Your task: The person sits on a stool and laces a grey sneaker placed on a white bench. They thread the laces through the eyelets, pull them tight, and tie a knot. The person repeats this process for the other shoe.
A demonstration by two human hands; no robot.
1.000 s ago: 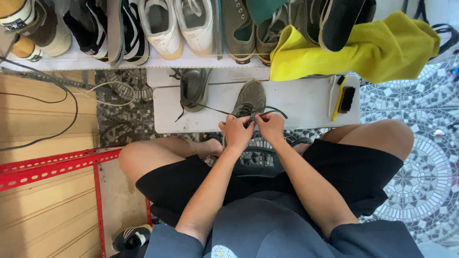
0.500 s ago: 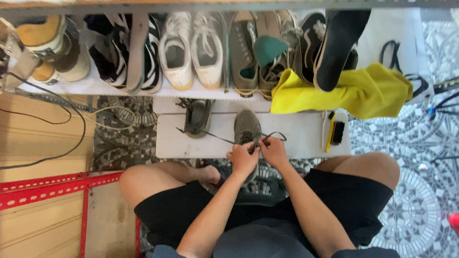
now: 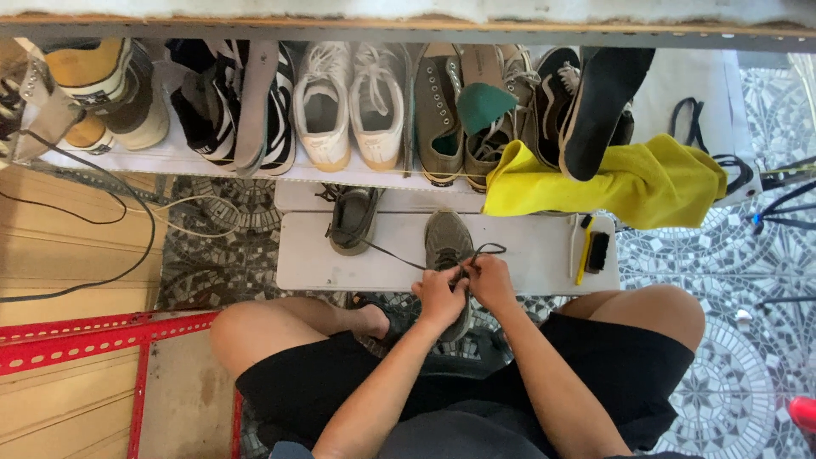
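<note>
While I sit over the low white tabletop (image 3: 527, 255), both my hands are pinched on the dark lace (image 3: 489, 249) of a grey shoe (image 3: 446, 242) standing at its near edge. My left hand (image 3: 439, 296) and right hand (image 3: 491, 280) touch each other over the shoe's tongue, fingers closed on the lace, one end of which trails left across the tabletop. A second grey shoe (image 3: 353, 219) lies just beside it, to the left. At the right end rests a brush (image 3: 597, 252) with a yellow handle.

Beyond is a shelf (image 3: 187, 160) holding a row of shoes: a white pair (image 3: 348, 102), an olive pair (image 3: 463, 106), black-and-white ones (image 3: 242, 106) and black ones (image 3: 586, 102). A yellow cloth (image 3: 629, 183) drapes off its right end.

The floor (image 3: 731, 340) is patterned mosaic tile. To my left are wooden boards (image 3: 59, 246), cables (image 3: 127, 204) and a red metal bar (image 3: 93, 336).
</note>
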